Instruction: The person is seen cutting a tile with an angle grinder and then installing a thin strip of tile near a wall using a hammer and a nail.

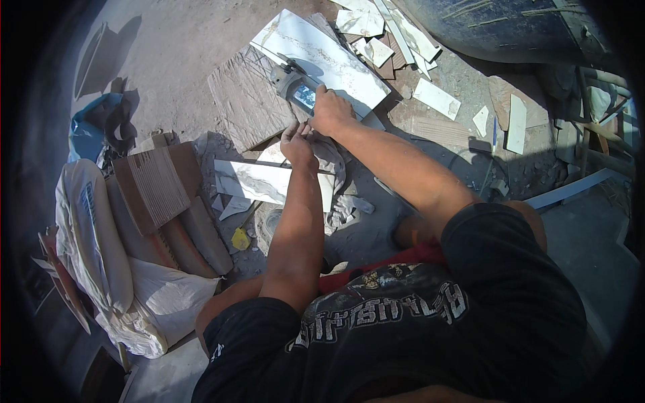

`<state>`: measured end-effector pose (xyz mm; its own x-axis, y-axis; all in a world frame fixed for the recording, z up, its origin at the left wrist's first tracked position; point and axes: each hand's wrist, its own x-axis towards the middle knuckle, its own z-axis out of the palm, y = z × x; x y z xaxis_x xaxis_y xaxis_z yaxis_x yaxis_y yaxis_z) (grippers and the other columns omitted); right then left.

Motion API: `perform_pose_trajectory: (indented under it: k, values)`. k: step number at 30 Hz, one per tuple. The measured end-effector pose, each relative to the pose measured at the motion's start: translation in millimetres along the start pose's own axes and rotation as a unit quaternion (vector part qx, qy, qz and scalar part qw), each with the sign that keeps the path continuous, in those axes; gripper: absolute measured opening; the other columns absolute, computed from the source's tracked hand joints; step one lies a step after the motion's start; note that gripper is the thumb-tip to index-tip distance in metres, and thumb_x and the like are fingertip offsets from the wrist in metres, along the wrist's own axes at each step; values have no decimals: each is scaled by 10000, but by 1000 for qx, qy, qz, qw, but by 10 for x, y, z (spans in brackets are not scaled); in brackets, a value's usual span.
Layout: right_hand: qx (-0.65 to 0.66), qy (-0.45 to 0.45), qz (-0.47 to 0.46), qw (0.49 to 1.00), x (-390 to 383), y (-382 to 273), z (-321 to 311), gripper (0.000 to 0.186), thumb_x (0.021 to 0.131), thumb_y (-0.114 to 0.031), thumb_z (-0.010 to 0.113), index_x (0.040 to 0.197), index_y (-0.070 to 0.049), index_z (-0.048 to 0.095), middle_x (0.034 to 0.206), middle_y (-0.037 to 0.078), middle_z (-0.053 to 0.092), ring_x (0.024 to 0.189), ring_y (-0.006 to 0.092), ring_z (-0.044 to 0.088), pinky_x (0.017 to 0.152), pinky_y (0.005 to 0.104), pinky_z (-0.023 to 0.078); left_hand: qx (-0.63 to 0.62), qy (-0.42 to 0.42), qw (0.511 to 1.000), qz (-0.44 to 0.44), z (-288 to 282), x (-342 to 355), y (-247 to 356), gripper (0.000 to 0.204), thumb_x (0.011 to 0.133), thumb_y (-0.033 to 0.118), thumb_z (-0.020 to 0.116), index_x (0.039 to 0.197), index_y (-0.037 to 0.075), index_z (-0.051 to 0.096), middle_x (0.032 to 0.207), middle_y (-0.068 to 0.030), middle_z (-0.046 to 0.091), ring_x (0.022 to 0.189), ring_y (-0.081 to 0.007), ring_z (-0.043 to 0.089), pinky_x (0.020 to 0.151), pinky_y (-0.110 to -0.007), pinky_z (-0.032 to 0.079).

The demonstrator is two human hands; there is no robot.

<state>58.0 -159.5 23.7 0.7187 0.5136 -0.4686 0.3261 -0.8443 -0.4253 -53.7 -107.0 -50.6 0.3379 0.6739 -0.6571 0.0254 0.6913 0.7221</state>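
Gripped: our right hand (330, 111) wraps closed around the angle grinder (295, 88), resting on the white marbled tile (322, 57). Our left hand (297, 144) presses fingers down beside it. We judge the tile stiff, brittle, sharp-edged; best steadied flat, away from the disc.

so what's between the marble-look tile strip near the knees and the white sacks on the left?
Head view: a stack of ribbed brown tiles lies between the tile strip and the white sacks.
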Motion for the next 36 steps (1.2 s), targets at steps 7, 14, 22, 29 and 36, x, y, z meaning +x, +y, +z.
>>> perform_pose_trajectory:
  k: [7, 14, 22, 29, 36]
  values:
    - [8, -12, 10, 1000, -81, -8, -59, 642, 743, -186, 783, 1249, 25, 448, 1196, 238, 606, 1117, 367, 625, 960, 436, 503, -16, 41, 999, 20, -28, 1, 109, 303, 952, -65, 411, 1244, -19, 474, 1131, -191, 598, 960, -259, 658, 839, -335, 572]
    - [8, -11, 14, 1000, -122, 10, -56, 632, 753, -190, 768, 1256, 21, 447, 1194, 237, 608, 1113, 363, 628, 952, 434, 509, -19, 62, 998, 26, -2, -56, 207, 270, 942, -57, 472, 1206, -12, 513, 1096, -149, 614, 883, -200, 644, 737, -296, 549]
    - [12, -21, 15, 1000, -185, 37, -53, 596, 775, -174, 733, 1262, 19, 448, 1201, 239, 603, 1131, 369, 616, 959, 437, 504, -26, 84, 995, 42, -54, 3, 293, 302, 937, -57, 442, 1229, -21, 509, 1123, -155, 583, 920, -220, 636, 765, -304, 562]
    - [13, -13, 20, 1000, -163, 139, -7, 597, 774, -164, 725, 1267, 25, 447, 1199, 243, 603, 1123, 375, 618, 959, 454, 500, -12, 84, 993, 83, -48, 181, 399, 348, 903, -74, 400, 1223, -31, 530, 1179, -170, 587, 975, -240, 639, 804, -335, 536]
    - [12, -25, 7, 1000, -204, 67, -57, 608, 764, -166, 732, 1263, 29, 444, 1193, 250, 603, 1116, 376, 621, 944, 455, 506, 349, -63, 874, 332, -92, 909, 948, 395, 841, -55, 430, 1157, -6, 663, 1055, -151, 674, 999, -233, 646, 838, -324, 497]
